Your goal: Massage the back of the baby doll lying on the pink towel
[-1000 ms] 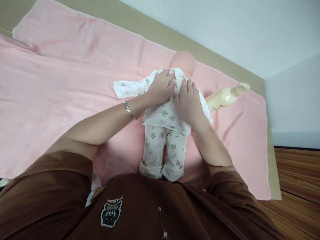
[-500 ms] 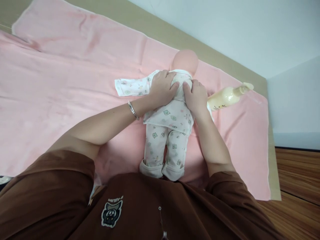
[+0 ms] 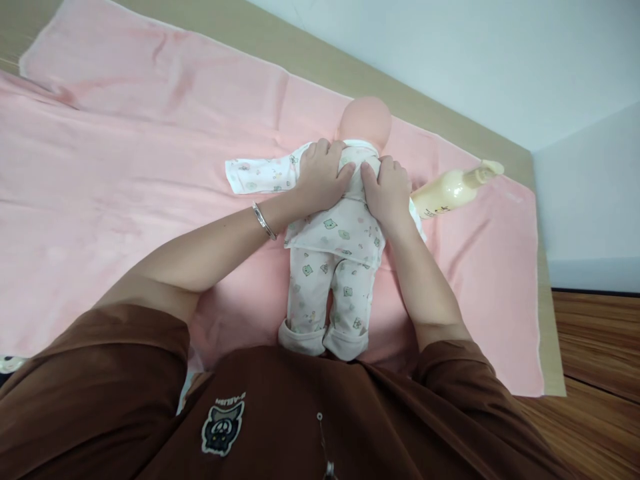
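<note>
A baby doll (image 3: 327, 230) in a white printed top and trousers lies with its legs toward me. Its bare, smooth head (image 3: 367, 120) points away, with no face showing. My left hand (image 3: 323, 175) is laid around the left side of its upper body, fingers curving over the shoulder and thumb inward. Opposite it, my right hand (image 3: 389, 193) wraps the other side the same way. The two thumbs are apart, with a strip of cloth between them. One sleeve (image 3: 260, 175) stretches out to the left; the right one is mostly hidden by my hand and forearm.
A pale yellow pump bottle (image 3: 447, 192) lies tilted just right of the doll. Under everything is a wrinkled pink blanket (image 3: 150, 147) on a tan table (image 3: 460, 123). A white wall (image 3: 450, 53) stands behind, and wooden floor (image 3: 595, 333) shows at the right.
The view has shifted slightly, so the doll and bottle appear a little farther left. Both hands keep nearly the same place on the doll's upper body.
</note>
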`<move>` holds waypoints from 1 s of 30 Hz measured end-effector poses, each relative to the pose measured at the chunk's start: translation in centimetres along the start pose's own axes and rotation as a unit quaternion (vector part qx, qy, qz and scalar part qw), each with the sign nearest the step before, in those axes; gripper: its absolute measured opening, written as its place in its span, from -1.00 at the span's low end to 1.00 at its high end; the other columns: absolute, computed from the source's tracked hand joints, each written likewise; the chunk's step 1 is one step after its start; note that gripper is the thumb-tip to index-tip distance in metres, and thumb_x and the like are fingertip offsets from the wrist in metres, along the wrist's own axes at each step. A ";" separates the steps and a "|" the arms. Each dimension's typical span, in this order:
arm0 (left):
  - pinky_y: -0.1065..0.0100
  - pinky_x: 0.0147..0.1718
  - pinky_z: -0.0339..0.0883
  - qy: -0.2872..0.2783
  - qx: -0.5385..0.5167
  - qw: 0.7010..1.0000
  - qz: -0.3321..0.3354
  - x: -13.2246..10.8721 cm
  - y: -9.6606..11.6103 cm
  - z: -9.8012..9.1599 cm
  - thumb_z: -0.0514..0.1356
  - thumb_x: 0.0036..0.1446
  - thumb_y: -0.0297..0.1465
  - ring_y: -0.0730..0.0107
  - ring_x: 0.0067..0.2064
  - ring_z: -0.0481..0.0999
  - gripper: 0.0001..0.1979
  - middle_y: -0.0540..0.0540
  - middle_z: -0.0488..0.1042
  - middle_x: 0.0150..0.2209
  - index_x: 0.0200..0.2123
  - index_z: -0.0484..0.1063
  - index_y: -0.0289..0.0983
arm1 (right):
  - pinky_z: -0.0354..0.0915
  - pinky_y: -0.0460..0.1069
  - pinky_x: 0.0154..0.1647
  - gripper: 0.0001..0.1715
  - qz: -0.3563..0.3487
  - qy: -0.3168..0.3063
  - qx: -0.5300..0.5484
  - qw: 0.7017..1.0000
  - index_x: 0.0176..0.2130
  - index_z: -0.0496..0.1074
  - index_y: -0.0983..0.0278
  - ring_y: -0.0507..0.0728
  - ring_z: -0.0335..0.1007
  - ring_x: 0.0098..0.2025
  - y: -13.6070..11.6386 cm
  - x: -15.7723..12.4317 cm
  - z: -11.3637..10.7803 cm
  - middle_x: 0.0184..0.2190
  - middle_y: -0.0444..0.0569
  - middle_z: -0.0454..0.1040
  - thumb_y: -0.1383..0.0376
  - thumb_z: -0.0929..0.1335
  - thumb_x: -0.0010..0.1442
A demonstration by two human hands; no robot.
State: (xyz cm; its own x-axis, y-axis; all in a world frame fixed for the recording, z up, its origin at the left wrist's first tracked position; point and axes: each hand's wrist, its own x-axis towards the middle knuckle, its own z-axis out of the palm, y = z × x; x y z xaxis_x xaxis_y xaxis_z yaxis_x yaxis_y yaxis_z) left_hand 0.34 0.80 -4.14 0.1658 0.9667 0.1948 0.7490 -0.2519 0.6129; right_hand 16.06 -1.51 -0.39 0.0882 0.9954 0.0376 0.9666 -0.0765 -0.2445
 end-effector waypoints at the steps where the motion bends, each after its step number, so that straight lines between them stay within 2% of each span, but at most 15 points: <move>1: -0.10 0.33 0.21 -0.004 0.003 1.000 -0.010 0.0 0.2 -0.2 -0.08 0.52 0.01 -0.08 0.24 0.39 -0.48 -0.27 0.43 0.14 0.19 0.38 -0.23 | 0.23 0.39 0.35 -0.38 0.000 -0.001 -0.003 1.000 0.24 0.35 0.40 0.47 0.32 0.29 0.0 0.0 0.0 0.18 0.27 0.43 -0.02 0.13 0.59; 5: -0.11 0.32 0.21 0.004 0.011 1.000 -0.023 -0.1 0.6 -0.1 -0.01 0.51 -0.08 -0.09 0.23 0.38 -0.58 -0.28 0.43 0.13 0.12 0.39 -0.25 | 0.22 0.36 0.35 -0.38 0.004 -0.002 -0.013 1.000 0.21 0.35 0.41 0.45 0.31 0.28 -0.1 0.1 0.0 0.17 0.28 0.41 -0.03 0.14 0.59; 10: -0.15 0.30 0.25 0.059 -0.020 0.998 0.004 0.4 -0.8 1.3 0.09 0.47 -0.04 -0.16 0.24 0.42 -0.62 -0.30 0.46 0.06 0.05 0.40 -0.23 | 0.19 0.34 0.36 -0.40 0.013 0.003 -0.001 1.000 0.16 0.33 0.42 0.44 0.28 0.27 0.1 0.2 0.3 0.18 0.29 0.38 -0.04 0.15 0.58; 13: -0.16 0.28 0.28 0.065 -0.008 0.998 0.024 0.5 -1.1 1.2 0.11 0.46 -0.10 -0.17 0.22 0.43 -0.68 -0.32 0.45 0.06 0.02 0.39 -0.23 | 0.18 0.36 0.36 -0.41 0.015 0.018 0.009 1.000 0.08 0.33 0.40 0.43 0.27 0.25 0.3 0.3 0.7 0.14 0.28 0.38 -0.07 0.16 0.56; 16: -0.12 0.22 0.35 0.037 0.051 0.997 0.045 0.0 0.1 -0.3 0.08 0.47 -0.24 -0.16 0.17 0.45 -0.78 -0.37 0.45 0.08 -0.03 0.39 -0.27 | 0.19 0.38 0.35 -0.42 0.014 0.033 0.021 0.999 0.05 0.32 0.37 0.43 0.26 0.24 0.7 0.6 1.0 0.12 0.28 0.37 -0.09 0.17 0.54; 19: -0.08 0.19 0.37 -0.013 0.134 0.989 0.060 -1.5 2.3 -1.9 -0.02 0.48 -0.37 -0.18 0.14 0.47 -0.73 -0.44 0.46 0.07 -0.03 0.42 -0.38 | 0.23 0.38 0.33 -0.43 0.008 0.032 0.021 0.999 0.04 0.33 0.37 0.43 0.28 0.23 0.9 0.8 1.0 0.12 0.29 0.37 -0.09 0.18 0.53; 21: -0.08 0.21 0.37 -0.027 0.150 0.985 0.076 -2.6 3.4 -2.5 -0.08 0.47 -0.41 -0.19 0.14 0.48 -0.68 -0.45 0.46 0.06 -0.03 0.43 -0.40 | 0.24 0.40 0.32 -0.42 -0.003 0.031 0.018 0.999 0.06 0.33 0.36 0.43 0.29 0.22 1.1 0.9 0.9 0.12 0.29 0.38 -0.09 0.17 0.53; 23: -0.08 0.23 0.39 -0.020 0.129 0.987 0.093 -3.1 3.7 -2.5 -0.10 0.46 -0.42 -0.16 0.14 0.48 -0.68 -0.43 0.47 0.07 -0.04 0.44 -0.35 | 0.23 0.44 0.33 -0.40 -0.015 0.033 0.009 0.999 0.09 0.33 0.36 0.45 0.29 0.22 0.9 0.5 0.5 0.11 0.29 0.38 -0.10 0.14 0.54; 27: -0.06 0.26 0.43 -0.013 0.061 0.993 0.101 -1.8 1.8 -2.0 0.02 0.44 -0.36 -0.09 0.14 0.48 -0.77 -0.38 0.47 0.04 -0.09 0.45 -0.31 | 0.25 0.45 0.32 -0.43 -0.072 0.049 -0.037 0.996 0.09 0.36 0.40 0.49 0.29 0.23 -0.4 -1.7 -0.4 0.11 0.35 0.39 0.00 0.11 0.55; 30: -0.12 0.26 0.42 -0.028 0.012 0.997 0.073 0.2 -0.1 -1.8 0.00 0.47 -0.26 -0.07 0.13 0.50 -0.69 -0.30 0.50 -0.08 -0.15 0.49 -0.26 | 0.26 0.38 0.36 -0.52 -0.107 0.046 -0.065 0.991 0.05 0.41 0.42 0.47 0.32 0.24 -1.7 -3.5 -1.1 0.10 0.34 0.44 0.13 0.14 0.54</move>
State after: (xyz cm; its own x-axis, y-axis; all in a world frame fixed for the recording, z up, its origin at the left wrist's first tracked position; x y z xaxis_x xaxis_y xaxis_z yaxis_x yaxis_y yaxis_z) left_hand -0.84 0.90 -2.82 0.3086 0.9212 0.2371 0.7293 -0.3891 0.5628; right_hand 14.36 -4.90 0.97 -0.1067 0.9804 0.1657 0.9879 0.1235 -0.0944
